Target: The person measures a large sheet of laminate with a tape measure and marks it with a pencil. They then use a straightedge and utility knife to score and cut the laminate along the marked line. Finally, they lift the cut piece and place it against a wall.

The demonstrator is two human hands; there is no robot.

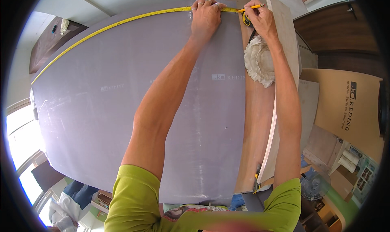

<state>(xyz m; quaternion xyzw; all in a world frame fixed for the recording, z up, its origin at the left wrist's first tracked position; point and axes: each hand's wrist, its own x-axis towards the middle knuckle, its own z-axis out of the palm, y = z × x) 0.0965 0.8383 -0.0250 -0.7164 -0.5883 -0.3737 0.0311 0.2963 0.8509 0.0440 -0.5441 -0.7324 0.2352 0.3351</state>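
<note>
Left fingers [207,3] slightly spread over yellow tape [162,11], right fingers [251,13] pinching pencil [257,6]

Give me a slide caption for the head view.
Left hand on a yellow tape measure across a grey sheet; right hand holding a pencil.

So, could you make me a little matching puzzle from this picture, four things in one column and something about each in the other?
Column one
1. left hand
2. pencil
3. measuring tape strip
4. frilled cloth item

Column two
A. stretched in a long yellow line across the far side of the grey sheet
B. off-white and ruffled, beside the right forearm
C. fingers resting over the tape near the sheet's far edge
D. gripped in the right hand

Right pairs: 1-C, 2-D, 3-A, 4-B.
</note>
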